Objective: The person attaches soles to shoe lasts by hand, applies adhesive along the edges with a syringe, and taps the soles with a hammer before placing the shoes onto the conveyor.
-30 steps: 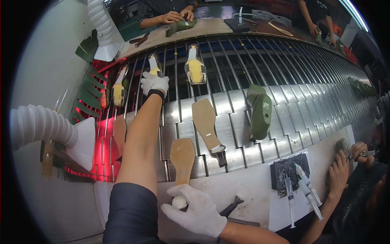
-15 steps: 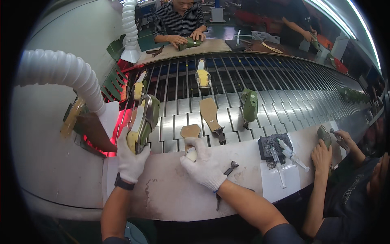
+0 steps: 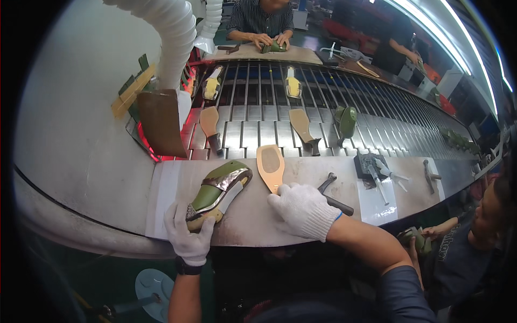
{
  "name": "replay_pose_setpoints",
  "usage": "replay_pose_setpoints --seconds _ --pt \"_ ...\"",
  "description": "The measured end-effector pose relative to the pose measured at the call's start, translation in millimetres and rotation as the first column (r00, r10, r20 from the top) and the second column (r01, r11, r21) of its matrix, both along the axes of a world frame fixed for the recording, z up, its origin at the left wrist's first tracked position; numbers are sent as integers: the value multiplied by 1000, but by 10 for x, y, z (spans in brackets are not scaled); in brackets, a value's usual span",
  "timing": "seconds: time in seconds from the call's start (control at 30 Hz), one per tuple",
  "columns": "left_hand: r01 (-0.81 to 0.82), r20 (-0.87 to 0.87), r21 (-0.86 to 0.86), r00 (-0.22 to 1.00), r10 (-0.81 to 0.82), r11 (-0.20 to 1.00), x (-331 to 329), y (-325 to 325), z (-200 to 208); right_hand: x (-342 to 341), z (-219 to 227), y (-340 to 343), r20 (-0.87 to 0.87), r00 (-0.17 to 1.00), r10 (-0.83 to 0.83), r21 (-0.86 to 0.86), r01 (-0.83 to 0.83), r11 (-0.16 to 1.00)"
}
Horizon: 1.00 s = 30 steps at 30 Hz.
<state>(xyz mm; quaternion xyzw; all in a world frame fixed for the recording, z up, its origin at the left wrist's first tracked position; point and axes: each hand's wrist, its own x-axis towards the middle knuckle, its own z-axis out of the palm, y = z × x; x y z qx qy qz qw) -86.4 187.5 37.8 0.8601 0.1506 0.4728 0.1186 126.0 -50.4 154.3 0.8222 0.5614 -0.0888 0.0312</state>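
My left hand (image 3: 188,237), in a white knit glove, grips the heel end of a green shoe upper on a last (image 3: 218,188). The upper has a shiny metallic band and a pale underside turned to the right, and it is held low over the bench's left part. Just right of it, a tan shoe sole (image 3: 270,161) points its rounded end away from me. My gloved right hand (image 3: 307,210) is closed on the sole's near end, hiding that part. Beside this hand lies a hammer (image 3: 338,203) with a dark handle.
Beyond the bench (image 3: 242,231) runs a slatted metal conveyor (image 3: 264,132) with soles (image 3: 209,121), green shoes (image 3: 347,123) and yellow-bottomed lasts (image 3: 293,86). A white hose (image 3: 172,37) hangs at left. Syringes (image 3: 379,180) lie on the right. Co-workers (image 3: 474,237) handle green shoes at right and opposite.
My left hand has lowered the shoe upper toward the bench and tipped it over. My right hand has turned the sole, now extended flat beside it. The right co-worker's hands have drawn back; the view has shifted.
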Motion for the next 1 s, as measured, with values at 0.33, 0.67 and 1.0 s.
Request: replay_pose_setpoints --seconds 0.33,0.67,1.0 --pt "34 21 -104 999 -32 994 6 27 4 -378 -704 180 -796 601 -74 498 720 484" --pt "69 48 -111 997 -64 991 -29 48 93 -161 -878 267 -936 352 -23 340 918 202" --pt "173 99 -721 984 -147 671 -454 38 393 -456 -949 -164 -455 837 -303 720 546 429"
